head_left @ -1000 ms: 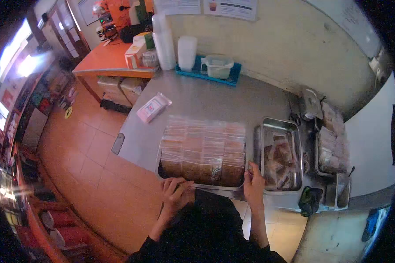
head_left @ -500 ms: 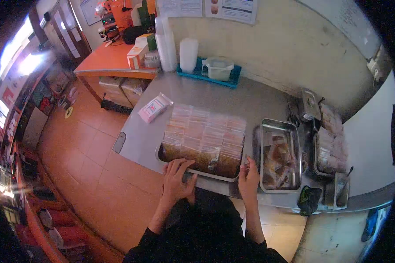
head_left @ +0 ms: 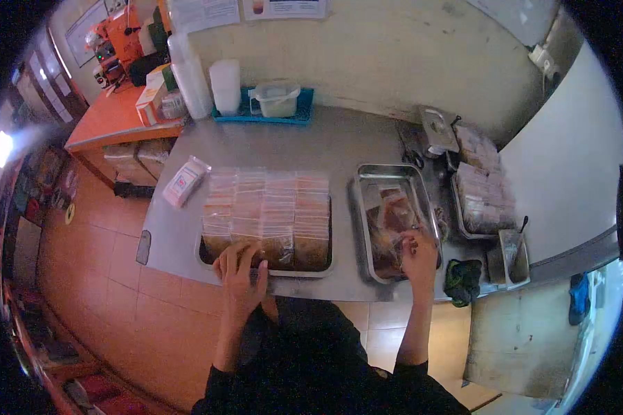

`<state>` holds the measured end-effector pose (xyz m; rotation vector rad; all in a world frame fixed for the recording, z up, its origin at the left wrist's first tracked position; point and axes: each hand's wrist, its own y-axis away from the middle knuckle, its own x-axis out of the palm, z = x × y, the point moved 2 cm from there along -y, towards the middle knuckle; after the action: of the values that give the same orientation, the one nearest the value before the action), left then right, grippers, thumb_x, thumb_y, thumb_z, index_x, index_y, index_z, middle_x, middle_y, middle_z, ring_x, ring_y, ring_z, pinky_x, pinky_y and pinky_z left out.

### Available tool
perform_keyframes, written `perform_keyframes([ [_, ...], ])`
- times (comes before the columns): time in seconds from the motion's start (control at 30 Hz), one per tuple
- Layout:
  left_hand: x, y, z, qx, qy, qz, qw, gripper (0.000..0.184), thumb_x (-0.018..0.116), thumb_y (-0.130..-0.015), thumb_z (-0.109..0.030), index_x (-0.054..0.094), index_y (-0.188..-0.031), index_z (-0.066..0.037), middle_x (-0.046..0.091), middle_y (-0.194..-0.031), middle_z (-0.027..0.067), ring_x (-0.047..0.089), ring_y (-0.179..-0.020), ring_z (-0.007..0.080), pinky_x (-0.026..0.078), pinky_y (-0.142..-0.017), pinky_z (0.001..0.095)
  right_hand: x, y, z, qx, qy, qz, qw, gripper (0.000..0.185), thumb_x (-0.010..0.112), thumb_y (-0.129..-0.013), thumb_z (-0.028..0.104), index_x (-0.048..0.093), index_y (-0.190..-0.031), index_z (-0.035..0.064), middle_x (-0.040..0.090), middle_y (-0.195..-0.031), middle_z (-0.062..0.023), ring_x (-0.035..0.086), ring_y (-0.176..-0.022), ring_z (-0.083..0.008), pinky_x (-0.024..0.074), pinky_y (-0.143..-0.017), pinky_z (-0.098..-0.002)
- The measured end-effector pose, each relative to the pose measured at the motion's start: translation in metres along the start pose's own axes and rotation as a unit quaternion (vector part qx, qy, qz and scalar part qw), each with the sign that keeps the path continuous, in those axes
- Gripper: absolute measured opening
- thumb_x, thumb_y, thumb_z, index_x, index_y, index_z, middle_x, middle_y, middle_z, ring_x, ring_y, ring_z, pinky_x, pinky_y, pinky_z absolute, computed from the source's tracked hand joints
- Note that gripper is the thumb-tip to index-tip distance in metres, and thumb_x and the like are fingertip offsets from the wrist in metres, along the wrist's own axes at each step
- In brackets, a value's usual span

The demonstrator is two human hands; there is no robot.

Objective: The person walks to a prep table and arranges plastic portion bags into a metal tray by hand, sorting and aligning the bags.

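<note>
Rows of small filled plastic bags [head_left: 266,207] stand packed in a metal tray [head_left: 301,274] on the steel table. At the tray's front left edge is my left hand [head_left: 240,273], fingers apart, with its fingertips against the nearest bags. To the right lies a deeper metal tray [head_left: 362,200] holding loose bags with reddish-brown contents [head_left: 396,211]. My right hand [head_left: 419,254] reaches over that tray's right side, its fingers pinched at the bags. What exactly sits between those fingertips is too small to make out.
A pink-and-white packet [head_left: 186,182] lies at the table's left. Behind, a blue tray [head_left: 263,118] bears plastic containers. Another tray of bags [head_left: 481,200], a small metal container [head_left: 509,257] and a dark cloth [head_left: 462,280] are on the right.
My right hand has left the packed tray's right corner and moved right, into the tray of loose bags. My left hand stays at the packed tray's front. The whole view has shifted to the right.
</note>
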<state>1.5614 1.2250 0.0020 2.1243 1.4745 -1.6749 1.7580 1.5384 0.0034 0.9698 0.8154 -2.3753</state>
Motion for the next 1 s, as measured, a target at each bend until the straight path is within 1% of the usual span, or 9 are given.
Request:
perform_keyframes([
  [0.17,0.002,-0.025,-0.004,0.062,-0.046,-0.008,0.997,0.038,0.064,-0.085,-0.018,0.060,-0.122,-0.009,0.054,-0.123,0.0097,0.048,-0.118,0.0314,0.031,-0.100,0.0478,0.009,0.000,-0.011,0.022,0.091,0.036,0.995,0.019,0.068,-0.080,0.015,0.064,-0.097,0.0080,0.064,-0.083,-0.0130,0.061,-0.087,-0.0346,0.0479,-0.078,-0.0446],
  [0.27,0.003,-0.040,-0.003,0.086,-0.002,0.034,0.996,0.034,0.062,-0.086,-0.018,0.060,-0.119,-0.009,0.054,-0.123,0.0104,0.050,-0.118,0.0308,0.031,-0.099,0.0509,0.022,-0.010,-0.007,0.014,0.094,-0.002,0.995,0.026,0.071,-0.078,0.023,0.064,-0.098,0.0079,0.065,-0.095,-0.0140,0.060,-0.092,-0.0359,0.0469,-0.084,-0.0461],
  [0.33,0.011,-0.047,0.001,0.100,0.031,0.117,0.988,0.033,0.061,-0.086,-0.017,0.060,-0.118,-0.010,0.054,-0.123,0.0088,0.047,-0.122,0.0304,0.029,-0.099,0.0560,0.028,-0.023,0.015,-0.077,0.134,0.014,0.988,0.032,0.072,-0.078,0.027,0.064,-0.102,0.0074,0.062,-0.110,-0.0154,0.060,-0.096,-0.0371,0.0457,-0.088,-0.0474],
  [0.47,0.018,-0.056,0.008,0.117,0.002,0.105,0.988,0.030,0.060,-0.085,-0.015,0.061,-0.115,-0.010,0.054,-0.122,0.0091,0.047,-0.121,0.0318,0.027,-0.099,0.0606,0.066,-0.040,0.005,-0.096,0.182,-0.020,0.978,0.033,0.072,-0.077,0.026,0.064,-0.104,0.0094,0.057,-0.123,-0.0163,0.059,-0.100,-0.0387,0.0449,-0.090,-0.0488],
  [0.57,0.014,-0.068,0.001,0.102,-0.030,0.161,0.981,0.029,0.060,-0.083,-0.013,0.060,-0.112,-0.010,0.053,-0.122,0.0090,0.048,-0.119,0.0316,0.027,-0.099,0.0618,0.067,-0.051,0.001,-0.031,0.176,0.025,0.984,0.028,0.071,-0.078,0.025,0.064,-0.100,0.0096,0.063,-0.111,-0.0160,0.061,-0.098,-0.0395,0.0463,-0.088,-0.0489],
  [0.63,0.022,-0.071,0.007,0.123,0.027,0.148,0.981,0.028,0.061,-0.080,-0.011,0.061,-0.108,-0.011,0.056,-0.117,0.0086,0.049,-0.116,0.0314,0.026,-0.099,0.0618,0.063,-0.057,-0.010,0.040,0.079,0.139,0.986,0.023,0.069,-0.079,0.022,0.063,-0.096,0.0084,0.067,-0.094,-0.0163,0.063,-0.092,-0.0389,0.0492,-0.083,-0.0457],
  [0.73,0.031,-0.077,0.010,0.150,0.067,0.157,0.974,0.027,0.062,-0.076,-0.008,0.062,-0.103,-0.011,0.060,-0.109,0.0079,0.049,-0.115,0.0308,0.023,-0.099,0.0610,0.055,-0.055,-0.022,-0.054,0.034,0.119,0.991,0.017,0.066,-0.083,0.017,0.062,-0.094,0.0060,0.066,-0.079,-0.0161,0.065,-0.084,-0.0363,0.0512,-0.076,-0.0412],
  [0.87,0.026,-0.083,0.006,0.131,0.024,0.200,0.971,0.022,0.062,-0.075,-0.007,0.062,-0.097,-0.012,0.062,-0.105,0.0073,0.051,-0.111,0.0310,0.023,-0.099,0.0586,0.028,-0.050,0.005,-0.037,-0.092,0.068,0.993,0.011,0.062,-0.087,0.014,0.060,-0.093,0.0048,0.065,-0.082,-0.0152,0.064,-0.080,-0.0329,0.0500,-0.074,-0.0381],
  [1.0,0.028,-0.082,0.011,0.127,0.018,0.211,0.969,0.022,0.063,-0.075,-0.005,0.062,-0.096,-0.013,0.063,-0.102,0.0076,0.053,-0.109,0.0306,0.024,-0.099,0.0545,-0.014,-0.045,0.059,-0.063,-0.146,0.018,0.987,0.009,0.056,-0.094,0.012,0.057,-0.093,0.0035,0.062,-0.083,-0.0095,0.058,-0.073,-0.0200,0.0471,-0.069,-0.0319],
])
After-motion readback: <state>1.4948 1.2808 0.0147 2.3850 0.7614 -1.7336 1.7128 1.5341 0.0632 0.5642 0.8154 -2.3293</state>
